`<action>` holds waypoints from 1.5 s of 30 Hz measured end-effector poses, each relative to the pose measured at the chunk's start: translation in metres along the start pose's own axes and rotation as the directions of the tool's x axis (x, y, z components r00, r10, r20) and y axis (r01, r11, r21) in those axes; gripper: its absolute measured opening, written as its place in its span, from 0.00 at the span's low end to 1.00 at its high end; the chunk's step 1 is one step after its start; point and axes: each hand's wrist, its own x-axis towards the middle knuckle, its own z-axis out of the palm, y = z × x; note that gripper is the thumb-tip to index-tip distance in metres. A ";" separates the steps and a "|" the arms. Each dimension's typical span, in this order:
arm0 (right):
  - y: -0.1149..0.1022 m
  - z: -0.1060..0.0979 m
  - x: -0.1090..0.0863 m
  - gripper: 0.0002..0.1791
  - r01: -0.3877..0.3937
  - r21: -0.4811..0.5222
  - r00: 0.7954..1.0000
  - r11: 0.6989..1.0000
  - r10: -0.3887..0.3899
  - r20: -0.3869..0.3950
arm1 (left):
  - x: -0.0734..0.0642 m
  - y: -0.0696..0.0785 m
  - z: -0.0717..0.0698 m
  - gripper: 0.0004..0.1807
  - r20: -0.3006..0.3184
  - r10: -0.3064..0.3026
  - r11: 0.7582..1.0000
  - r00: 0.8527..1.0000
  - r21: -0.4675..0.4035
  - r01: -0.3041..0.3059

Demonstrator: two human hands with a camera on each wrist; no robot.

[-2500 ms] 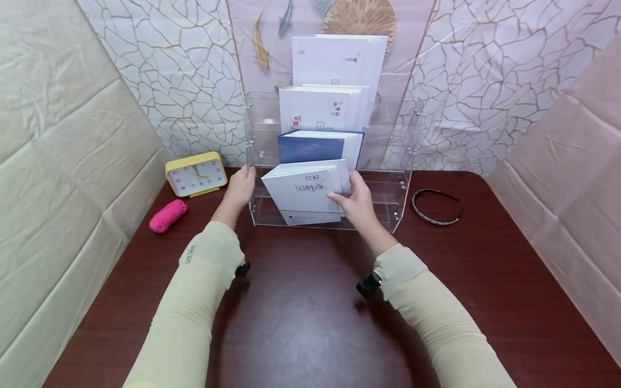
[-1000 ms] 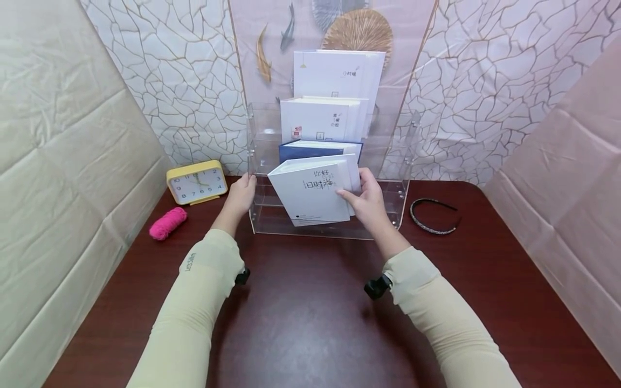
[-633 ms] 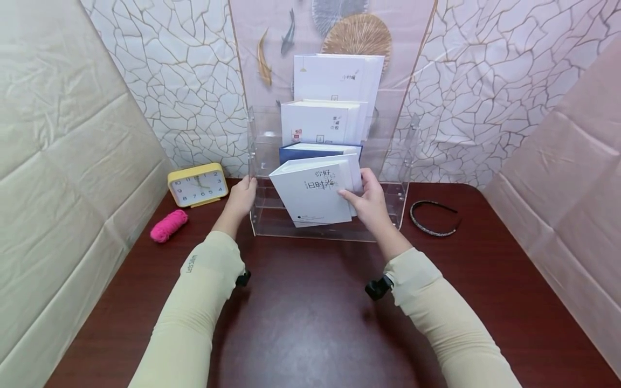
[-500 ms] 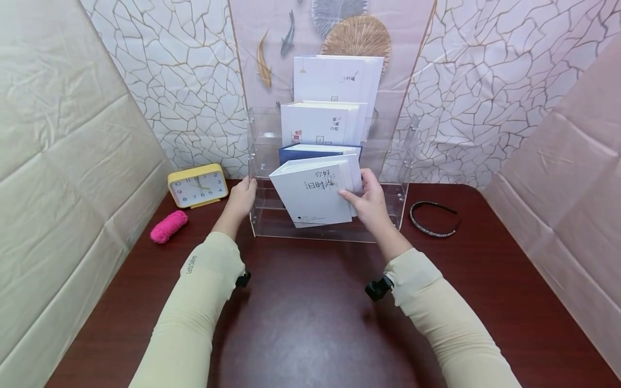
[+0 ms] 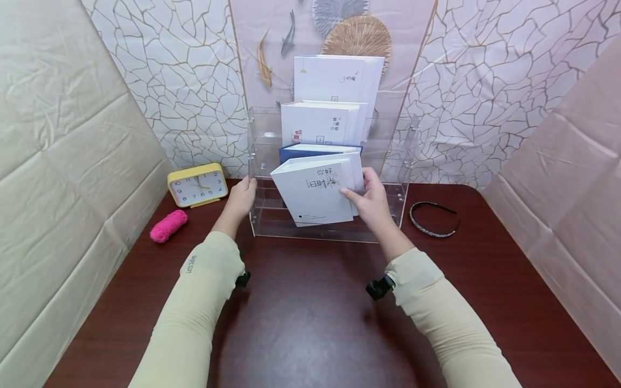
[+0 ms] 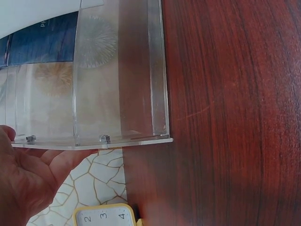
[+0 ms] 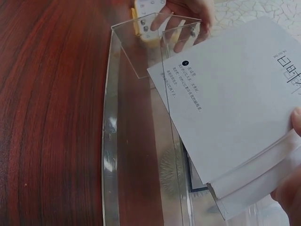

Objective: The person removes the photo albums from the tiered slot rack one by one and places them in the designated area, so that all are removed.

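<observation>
My right hand (image 5: 372, 200) pinches the right edge of a white book (image 5: 310, 188) with dark lettering, its thumb on the front cover. The book tilts in front of the lowest tier of a clear acrylic rack (image 5: 262, 221). In the right wrist view the lower corner of the book (image 7: 188, 108) overlaps the rack's front panel. My left hand (image 5: 241, 195) grips the rack's left side panel; in the left wrist view the thumb is inside that panel and the other fingers outside. A blue book (image 5: 317, 150) stands behind the held one, with white books (image 5: 315, 121) on the tiers above.
A yellow alarm clock (image 5: 198, 186) and a pink yarn bundle (image 5: 168, 226) lie left of the rack on the dark red-brown table (image 5: 301, 312). To its right is a black headband (image 5: 432, 233). Fabric-covered walls (image 5: 558, 161) enclose the back and sides.
The right hand has raised the white book from the rack's lowest tier and shifted it slightly right. The left hand keeps its grip on the side panel. The head view has tilted up a little.
</observation>
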 end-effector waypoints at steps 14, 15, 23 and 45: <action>-0.002 -0.013 0.004 0.20 -0.011 0.097 0.999 0.995 0.015 -0.042 | 0.000 0.001 0.002 0.23 0.010 -0.009 1.000 1.000 -0.016 0.009; 0.000 -0.014 0.005 0.20 -0.009 0.101 0.999 0.995 0.013 -0.041 | 0.001 0.000 0.002 0.23 0.010 -0.008 1.000 1.000 -0.011 0.008; 0.021 -0.023 0.011 0.21 -0.031 0.108 0.998 0.994 0.036 -0.051 | 0.001 -0.002 0.004 0.25 0.013 0.001 1.000 1.000 0.014 -0.001; 0.002 -0.059 0.000 0.17 0.023 0.295 0.996 0.955 0.005 -0.092 | 0.000 0.000 0.001 0.30 0.032 -0.002 1.000 0.999 0.025 0.001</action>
